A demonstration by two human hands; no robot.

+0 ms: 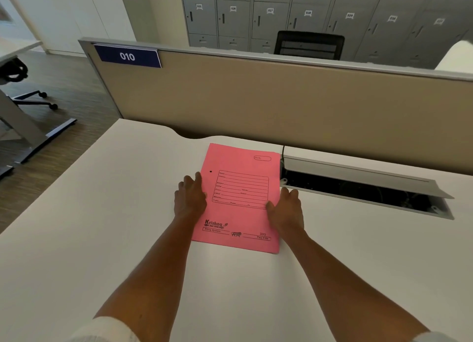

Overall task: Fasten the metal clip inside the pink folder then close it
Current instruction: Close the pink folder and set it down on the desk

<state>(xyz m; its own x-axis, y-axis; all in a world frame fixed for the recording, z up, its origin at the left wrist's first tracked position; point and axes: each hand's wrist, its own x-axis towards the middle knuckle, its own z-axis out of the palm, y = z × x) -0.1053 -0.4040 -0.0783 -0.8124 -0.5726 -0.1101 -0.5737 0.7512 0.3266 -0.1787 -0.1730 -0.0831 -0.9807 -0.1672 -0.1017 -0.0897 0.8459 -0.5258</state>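
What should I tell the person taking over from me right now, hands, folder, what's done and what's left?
Left hand: flat, palm down at the left edge of the pink folder, holding nothing.
Right hand: flat, palm down at the folder's right edge, holding nothing.
The folder lies closed, printed cover up, on the white desk, next to the open cable tray.
The metal clip is hidden inside, so whether it is fastened cannot be told.
Left: open the folder and check the clip, fasten it if needed, then close the folder.

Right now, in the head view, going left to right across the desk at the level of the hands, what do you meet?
Left hand → pink folder → right hand → open cable tray in the desk.
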